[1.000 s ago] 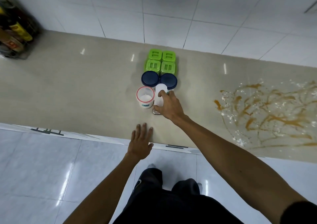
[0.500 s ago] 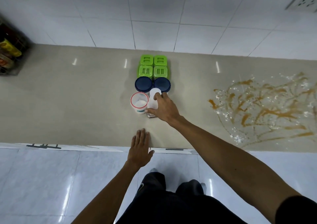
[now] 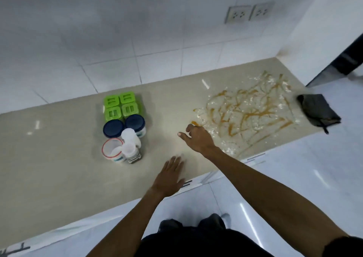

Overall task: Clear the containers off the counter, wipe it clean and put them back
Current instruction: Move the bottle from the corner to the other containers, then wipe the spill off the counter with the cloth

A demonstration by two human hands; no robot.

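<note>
Nearest the person, the left hand (image 3: pixel 170 175) is lying flat on the counter (image 3: pixel 59 158) just inside its front edge, fingers spread and holding nothing; it is probably serving as a brace while the body is leaning in.

Just beyond it and to its right, the right hand (image 3: pixel 198 136) is hovering over bare counter, loosely open, fingers half curled, thumb and forefinger apart, gripping nothing. It is sitting between the two things that matter here, containers on its left, mess on its right, and is touching neither.

Left of the right hand, well apart from it, the containers are standing packed together in a tight block: a tub with a red rim (image 3: pixel 113 151) and a small clear jar (image 3: pixel 130 151) at the front, a white-capped jar (image 3: pixel 129 135) touching them, two tubs with dark blue lids (image 3: pixel 114 128) behind, and four green-lidded boxes (image 3: pixel 122 106) farthest back. Bunching them there is keeping them off the dirty stretch, so clearing looks done.

Right of the hand, starting just beside its fingertips, orange streaks and white powder (image 3: pixel 249 113) are covering the counter toward the far corner. Wiping is not yet begun.

Farthest right, past the spill, a dark cloth (image 3: pixel 318 109) is lying crumpled at the counter's end, probably the next thing to reach for.
</note>
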